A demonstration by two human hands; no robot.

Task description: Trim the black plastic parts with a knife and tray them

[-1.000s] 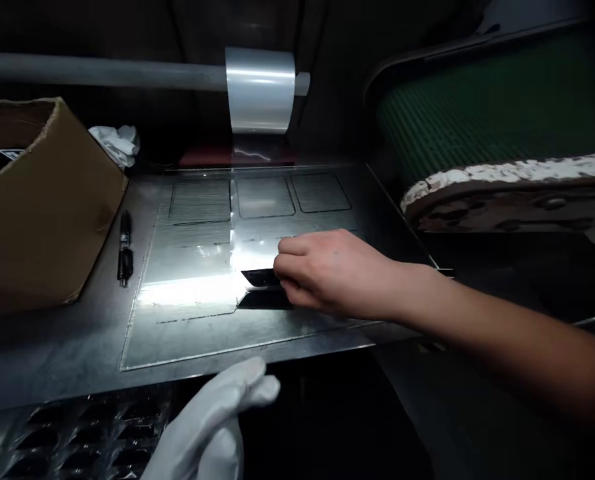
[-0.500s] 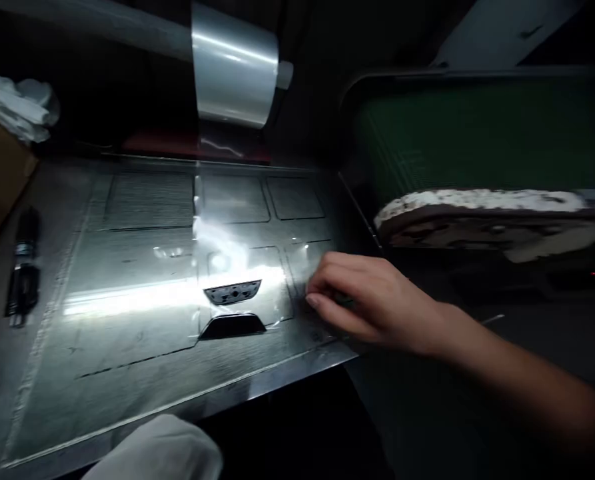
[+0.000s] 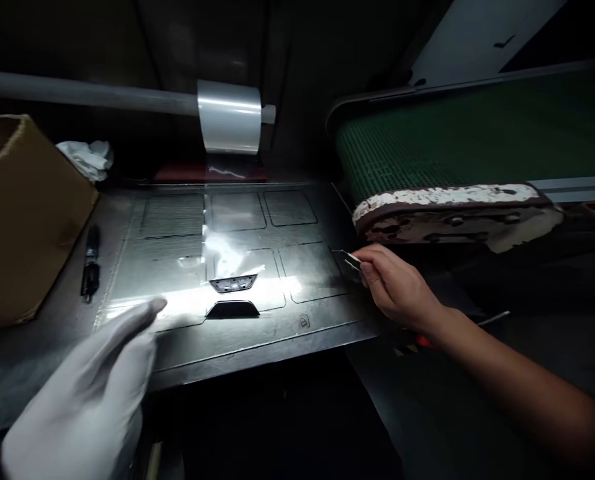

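Observation:
My right hand (image 3: 394, 287), bare, rests at the right edge of the metal plate (image 3: 177, 340) and pinches a small thin blade (image 3: 348, 259) between its fingertips. My left hand (image 3: 90, 393), in a white glove, hovers over the plate's near left corner with the fingers stretched out and nothing in them. A small dark curved part (image 3: 233, 284) lies on clear film (image 3: 227, 250) in the plate's middle, just behind a dark cut-out (image 3: 232, 309). The film runs down from a roll (image 3: 230, 125) on a bar at the back.
A cardboard box (image 3: 24, 220) stands at the left with a black marker (image 3: 90, 263) beside it and a crumpled white cloth (image 3: 87, 158) behind. A green conveyor belt (image 3: 467, 143) with a worn white edge runs off to the right.
My right hand let go of the dark part, drew back to the plate's right edge and now holds a blade. My gloved left hand rose over the plate's near left corner.

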